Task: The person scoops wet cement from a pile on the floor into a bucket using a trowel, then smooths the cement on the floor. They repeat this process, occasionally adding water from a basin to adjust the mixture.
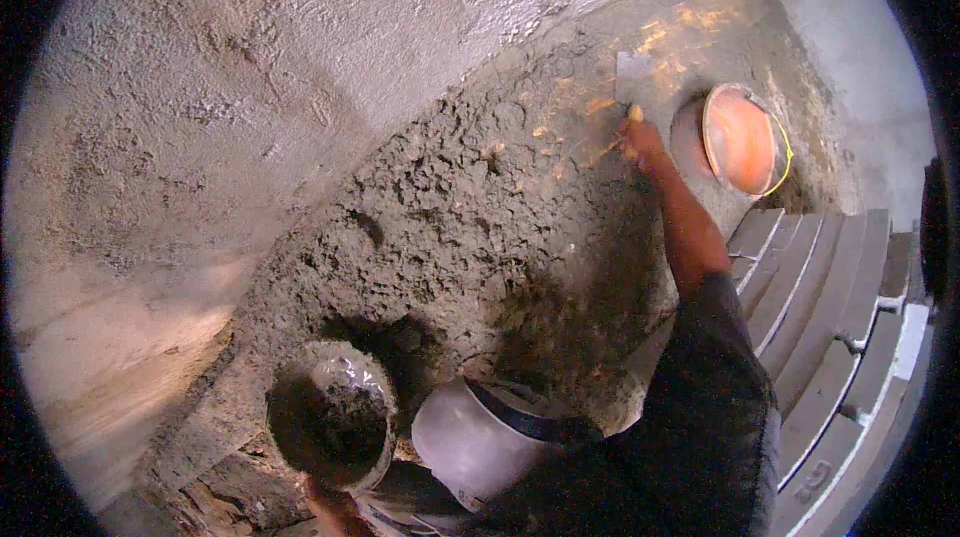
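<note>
Nearest camera: dark sleeve (690,427) filling lower right, white rounded thing (455,437) with a black band beside it, can't tell what. Right hand (641,144): fingers wrapped round the handle of a trowel (634,67); blade points away, on or just over the grey mortar (440,187), contact unclear. Arm is reached far out, so blade control is probably weak; a wobble could gouge the surface. Left hand (335,512): only partly in, lower edge, by the near bucket (380,469); can't tell whether it grips. If it doesn't, a knock might tip the bucket and its wet-looking contents. Orange bucket (740,142), yellow handle, sits tilted just right of the right forearm; an elbow swing could topple it. Mortar left of the blade is lumpy; lumps could catch the blade edge. Grey slabs (800,287) stacked right of the sleeve; a sideways shift might bump them. Rough wall (250,87) borders the mortar; a wide stroke could scrape it.
</note>
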Tool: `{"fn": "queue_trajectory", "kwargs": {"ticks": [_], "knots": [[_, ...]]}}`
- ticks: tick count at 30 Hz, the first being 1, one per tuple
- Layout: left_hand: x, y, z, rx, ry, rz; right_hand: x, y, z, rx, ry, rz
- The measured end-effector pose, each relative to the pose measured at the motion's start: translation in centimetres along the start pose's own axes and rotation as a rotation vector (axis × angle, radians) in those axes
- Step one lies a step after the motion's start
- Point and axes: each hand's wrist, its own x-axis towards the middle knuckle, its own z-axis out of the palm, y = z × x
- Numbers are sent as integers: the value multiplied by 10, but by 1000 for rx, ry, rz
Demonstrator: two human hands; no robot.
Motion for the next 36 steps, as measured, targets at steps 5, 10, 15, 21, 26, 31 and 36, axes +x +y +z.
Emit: {"fn": "queue_trajectory", "kwargs": {"ticks": [5, 10, 15, 21, 26, 31, 36], "knots": [[-5, 21, 33, -213, 62, -101, 43, -48, 42, 957, -120, -27], [-11, 28, 23, -123, 130, -152, -56, -111, 58, -226, -202, -205], [3, 21, 0, -3, 226, -246, -79, -116, 7, 275, 120, 247], [24, -20, -51, 547, 135, 185, 38, -73, 8, 447, -105, 133], [7, 11, 6, 111, 45, 15, -70, -208, 25, 432, -164, 433], [-6, 35, 35, -82, 0, -88, -120, -198, 29, 45, -51, 62], [-11, 43, 55, -175, -30, -126, -36, -146, 12, 383, 10, 212]]}}
